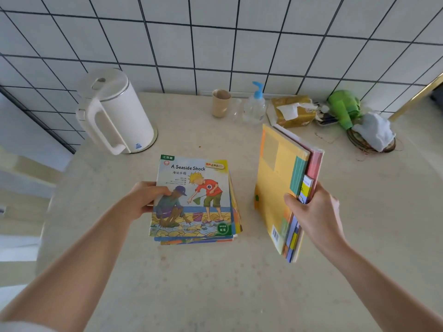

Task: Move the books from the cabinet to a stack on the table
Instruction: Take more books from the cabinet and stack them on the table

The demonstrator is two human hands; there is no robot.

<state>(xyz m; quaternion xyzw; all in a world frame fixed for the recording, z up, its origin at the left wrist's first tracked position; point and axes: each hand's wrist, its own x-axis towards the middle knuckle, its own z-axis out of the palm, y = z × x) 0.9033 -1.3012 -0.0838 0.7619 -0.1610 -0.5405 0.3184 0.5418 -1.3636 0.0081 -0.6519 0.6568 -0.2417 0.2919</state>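
Left hand (143, 200) fingers curled on stack of books (194, 202) lying on table (215, 283), right hand (314, 216) gripping upright bundle of books (280, 188)

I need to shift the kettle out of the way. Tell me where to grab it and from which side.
Take the white kettle by its loop handle, which faces the near left corner of the table. Come from the left front, probably with the left hand once it lets go of the book stack. The body is broad and smooth.

Two book piles (194, 200) (285, 188) – one kettle (115, 111), one cup (220, 103).
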